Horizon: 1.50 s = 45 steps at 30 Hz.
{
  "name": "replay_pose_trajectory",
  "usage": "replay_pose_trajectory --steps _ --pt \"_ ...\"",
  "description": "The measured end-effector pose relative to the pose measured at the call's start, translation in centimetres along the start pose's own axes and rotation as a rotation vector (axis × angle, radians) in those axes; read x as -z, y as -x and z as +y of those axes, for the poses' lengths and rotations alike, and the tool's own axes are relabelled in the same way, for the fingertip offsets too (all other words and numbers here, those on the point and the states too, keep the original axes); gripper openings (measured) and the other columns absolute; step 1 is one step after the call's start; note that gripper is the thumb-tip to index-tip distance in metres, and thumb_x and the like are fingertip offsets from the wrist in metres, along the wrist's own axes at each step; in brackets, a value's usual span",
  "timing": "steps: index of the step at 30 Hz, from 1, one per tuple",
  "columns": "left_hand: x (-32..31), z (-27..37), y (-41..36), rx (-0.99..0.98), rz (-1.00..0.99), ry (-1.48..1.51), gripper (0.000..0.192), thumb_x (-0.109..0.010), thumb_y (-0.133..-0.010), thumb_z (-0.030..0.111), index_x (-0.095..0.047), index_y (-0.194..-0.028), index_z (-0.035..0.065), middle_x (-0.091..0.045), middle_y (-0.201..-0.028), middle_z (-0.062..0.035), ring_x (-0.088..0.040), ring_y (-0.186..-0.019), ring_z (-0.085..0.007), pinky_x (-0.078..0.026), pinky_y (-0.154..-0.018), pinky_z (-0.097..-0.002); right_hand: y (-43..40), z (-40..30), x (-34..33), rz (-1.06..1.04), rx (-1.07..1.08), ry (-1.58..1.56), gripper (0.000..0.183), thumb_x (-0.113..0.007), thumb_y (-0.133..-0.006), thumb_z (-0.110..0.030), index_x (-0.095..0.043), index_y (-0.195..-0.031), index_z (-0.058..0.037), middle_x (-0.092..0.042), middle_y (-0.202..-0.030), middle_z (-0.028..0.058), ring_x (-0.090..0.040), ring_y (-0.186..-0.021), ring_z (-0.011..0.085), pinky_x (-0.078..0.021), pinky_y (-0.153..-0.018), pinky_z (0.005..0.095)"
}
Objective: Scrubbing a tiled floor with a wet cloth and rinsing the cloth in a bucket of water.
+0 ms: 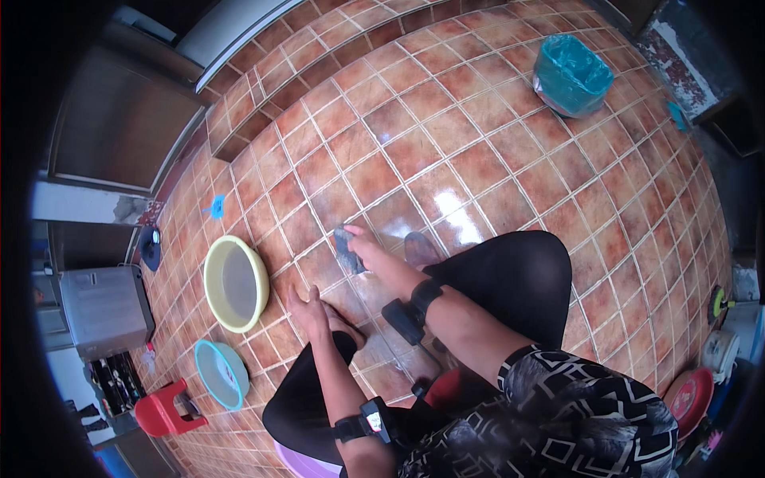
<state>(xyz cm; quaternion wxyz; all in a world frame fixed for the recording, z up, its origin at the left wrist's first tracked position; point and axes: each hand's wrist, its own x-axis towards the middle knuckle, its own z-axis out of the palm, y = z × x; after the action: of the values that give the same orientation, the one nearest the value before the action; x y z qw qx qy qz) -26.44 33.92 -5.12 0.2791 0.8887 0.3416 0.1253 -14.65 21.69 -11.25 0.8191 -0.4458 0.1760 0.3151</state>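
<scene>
My right hand [363,244] grips a dark grey cloth [348,251] against the wet, shiny floor tiles [382,209], just beyond my feet. My left hand [308,312] is held out near my left foot with its fingers apart and nothing in it. Left of that hand stands a pale yellow basin [263,293], greyish inside. A turquoise basin [244,376] sits a little nearer to me, with something pale and patterned inside. The underside of the cloth is hidden.
A bin with a teal plastic liner [574,74] stands at the upper right. A tiled step [263,116] runs along the top left. At the lower left is a red plastic stool [164,412]; a purple basin [305,463] is partly behind my left leg. A red basin [693,403] lies at the lower right.
</scene>
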Motion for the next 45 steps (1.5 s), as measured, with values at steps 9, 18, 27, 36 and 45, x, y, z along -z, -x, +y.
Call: replay_pose_trajectory --steps 9,18,27,36,45 --pt "-2.4 2.6 3.2 0.14 -0.123 -0.04 0.059 -0.064 -0.074 0.021 -0.04 -0.123 -0.0037 -0.039 -0.124 -0.0262 -0.039 -0.115 -0.0375 -0.029 -0.099 -0.0397 -3.5 1.3 8.7 0.213 0.118 0.072 0.054 -0.044 -0.068 0.007 -0.046 -0.121 -0.0059 -0.056 -0.096 0.0102 -0.055 -0.079 0.021 -0.0481 -0.064 0.0326" --pt "-4.1 -7.5 1.7 0.36 -0.157 0.031 0.061 -0.063 -0.073 0.021 -0.039 -0.124 -0.0025 -0.035 -0.125 -0.0284 -0.037 -0.116 -0.0391 -0.031 -0.098 -0.0394 -8.9 1.4 8.4 0.391 0.314 0.287 0.052 -0.043 -0.068 0.011 -0.049 -0.118 -0.0046 -0.056 -0.106 0.0091 -0.054 -0.096 0.0196 -0.0424 -0.083 0.0296" --pt "-7.3 -18.2 2.3 0.529 -0.08 0.028 0.07 -0.069 -0.068 0.021 -0.036 -0.125 -0.0026 -0.033 -0.124 -0.0302 -0.036 -0.115 -0.0409 -0.03 -0.098 -0.0395 -15.7 3.5 10.5 0.648 0.716 1.621 0.062 -0.043 -0.069 0.01 -0.038 -0.128 -0.0072 -0.04 -0.126 0.0231 -0.041 -0.117 0.0324 -0.0317 -0.098 0.0361" --pt "-7.6 -19.1 1.5 0.578 -0.146 -0.169 0.077 -0.071 -0.065 0.021 -0.032 -0.127 -0.0009 -0.025 -0.129 -0.0317 -0.027 -0.118 -0.0437 -0.027 -0.099 -0.0438 -24.9 8.3 -6.0 -0.239 0.86 1.611 0.061 -0.048 -0.071 0.005 -0.042 -0.127 -0.0194 -0.037 -0.133 0.0136 -0.03 -0.126 0.0288 -0.0223 -0.102 0.0402" --pt "-5.6 -19.6 1.3 0.653 -0.243 -0.151 0.075 -0.068 -0.066 0.021 -0.031 -0.128 -0.0006 -0.023 -0.13 -0.0317 -0.027 -0.118 -0.0448 -0.027 -0.099 -0.045 -17.9 18.0 -12.6 -1.041 0.468 1.488 0.051 -0.05 -0.072 0.01 -0.06 -0.107 -0.0261 -0.043 -0.13 -0.0012 -0.033 -0.125 0.0178 -0.0157 -0.107 0.0369"
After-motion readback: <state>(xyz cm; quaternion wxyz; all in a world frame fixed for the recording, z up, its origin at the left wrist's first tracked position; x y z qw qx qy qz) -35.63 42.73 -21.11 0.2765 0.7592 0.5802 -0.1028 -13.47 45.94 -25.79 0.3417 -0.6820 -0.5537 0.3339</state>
